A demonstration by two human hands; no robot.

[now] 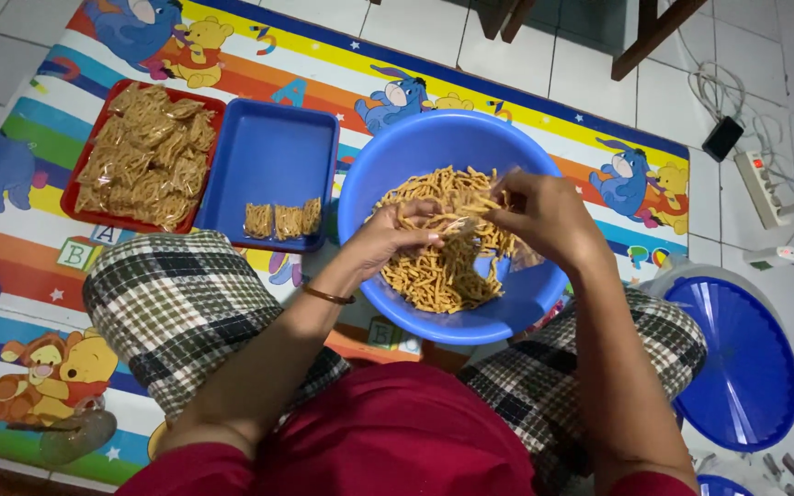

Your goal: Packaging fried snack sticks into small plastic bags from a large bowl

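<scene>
Golden-brown fried snack sticks (443, 266) lie heaped in the round blue plastic basin (397, 156), which rests on the colourful cartoon-print play mat (11, 266) between the person's knees; the heap sits directly below and between both hands. Small clear plastic bag (507, 216), hard to make out against the sticks, is pinched at its mouth by the right hand (544, 216); those fingers are closed on the film, the wrist arched over the far right of the basin. Left hand (397, 234) is cupped, fingers curled loosely round a small bunch of sticks, fingertips directed rightward toward the bag mouth, close beside it; whether they touch cannot be told. Sticks in the bunch lie roughly left to right, in line with the bag opening; both hands hover just above the heap, the left nearer the basin centre. A thin bangle circles the left wrist. To the left stand a blue rectangular tray (273, 152) carrying three small filled packets (284, 220), and a red tray (80, 197) piled with more packets; a blue round lid (737, 358) lies at right.
</scene>
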